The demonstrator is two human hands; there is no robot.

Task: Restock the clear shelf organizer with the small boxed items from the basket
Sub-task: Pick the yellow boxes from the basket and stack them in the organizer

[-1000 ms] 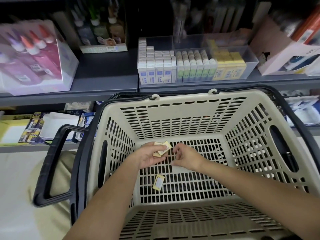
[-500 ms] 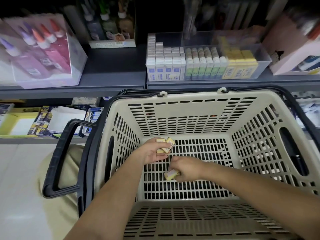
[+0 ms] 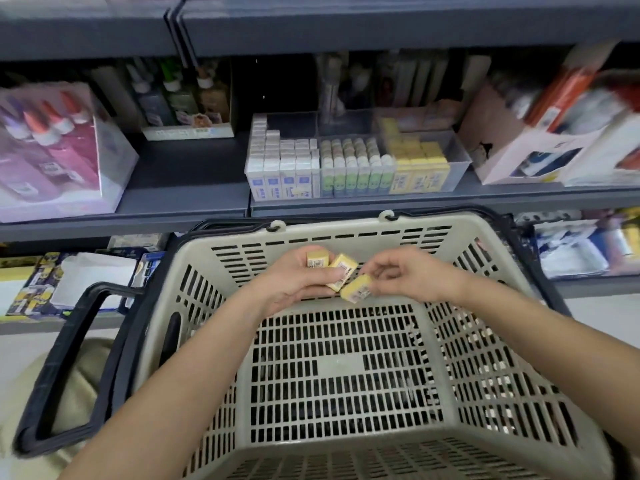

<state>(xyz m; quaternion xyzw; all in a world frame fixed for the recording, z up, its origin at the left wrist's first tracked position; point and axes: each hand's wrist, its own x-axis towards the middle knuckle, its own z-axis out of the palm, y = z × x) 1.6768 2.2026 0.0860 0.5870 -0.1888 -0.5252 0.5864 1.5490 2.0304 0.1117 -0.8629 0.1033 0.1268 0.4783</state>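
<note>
Yellow boxed items sit in both hands over the far end of the beige plastic basket (image 3: pixel 346 233): the left hand (image 3: pixel 294 282) cups two small boxes (image 3: pixel 317 259) in its curled fingers. The right hand (image 3: pixel 412 275) pinches a third box (image 3: pixel 356 288) at its fingertips, right against the other two. Just beyond the basket's far rim, the clear shelf organizer (image 3: pixel 459 157) stands on the grey shelf (image 3: pixel 180 202), its lanes packed with white, green and yellow boxes, and a black handle (image 3: pixel 110 289) hangs off the basket's left side.

Head camera, single view: looking forward and down from above the basket (image 3: pixel 329 226), sitting close over it, facing the shelf (image 3: pixel 187 174) beyond its far rim.
</note>
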